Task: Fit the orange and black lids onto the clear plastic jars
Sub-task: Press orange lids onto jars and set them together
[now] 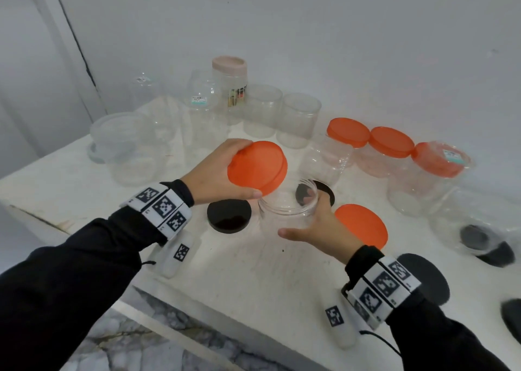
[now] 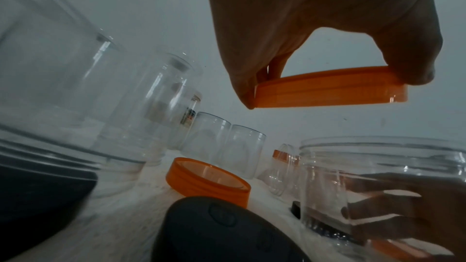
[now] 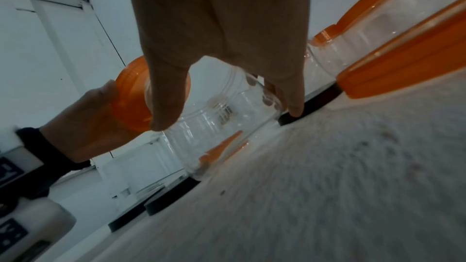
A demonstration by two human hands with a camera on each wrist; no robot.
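My left hand (image 1: 217,173) grips an orange lid (image 1: 258,168) by its rim, tilted and held just above and left of a short clear jar (image 1: 289,205). In the left wrist view the lid (image 2: 330,91) hangs clear of the jar's open mouth (image 2: 378,146). My right hand (image 1: 315,224) holds that jar on the table, thumb on the near side and fingers round the far side; the same grip shows in the right wrist view on the jar (image 3: 221,115). A black lid (image 1: 229,215) lies left of the jar, another black lid (image 1: 324,190) behind it, and a loose orange lid (image 1: 362,225) to its right.
Several open clear jars (image 1: 298,119) stand along the back and left of the white table (image 1: 225,272). Jars with orange lids (image 1: 348,132) line the right side. More black lids (image 1: 425,279) lie at the right front. The table's front edge runs close below my wrists.
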